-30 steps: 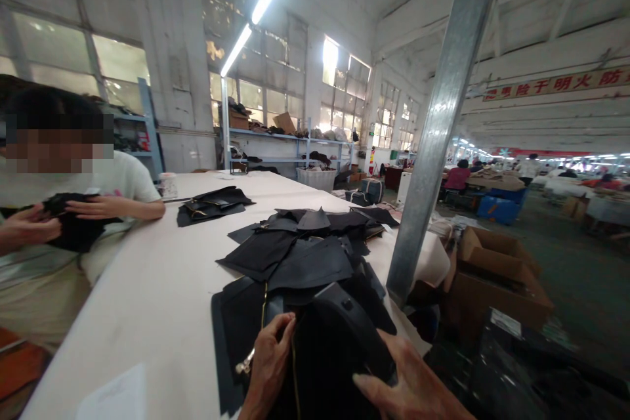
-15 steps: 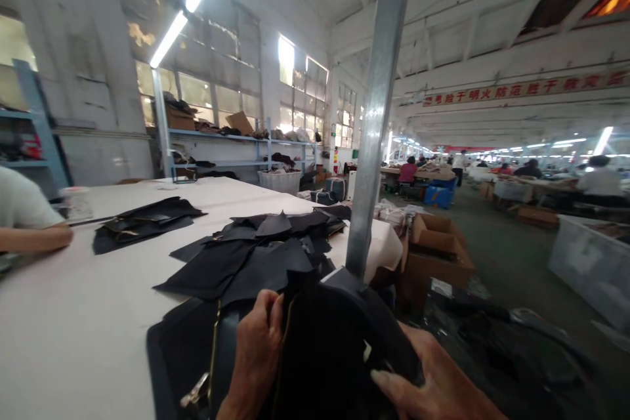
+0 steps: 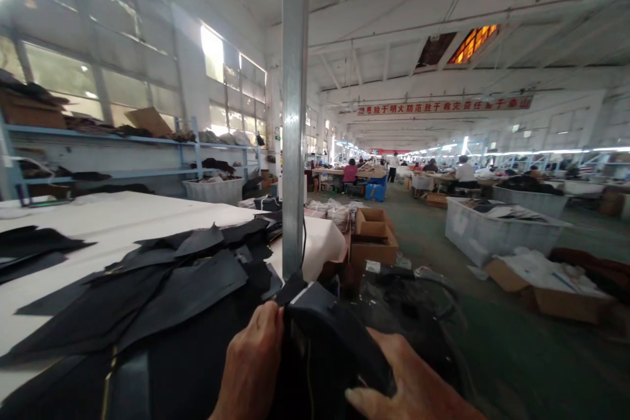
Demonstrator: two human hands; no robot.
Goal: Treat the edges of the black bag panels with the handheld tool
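My left hand (image 3: 253,361) pinches the upper edge of a black fabric piece (image 3: 315,367) that has a thin gold line down it. Round a thick folded black band on the same piece, my right hand (image 3: 406,374) is closed, thumb in front and fingers behind. Both hands are low in the picture, just in front of the metal post. To their left lies a spread pile of black fabric panels (image 3: 187,289) on the white table (image 3: 162,207). A gold zipper (image 3: 109,374) runs along one panel close to my left hand.
The metal post (image 3: 294,111) rises at the table's edge. Right of it are open cardboard boxes (image 3: 371,239), a dark plastic-wrapped bundle (image 3: 408,308) and a grey bin (image 3: 492,233) on the green floor. Shelves (image 3: 108,138) line the window wall. Several people sit farther back.
The view has swung right, so the post and table shift left and the co-worker at the left is out of sight. Both hands keep hold of the black piece.
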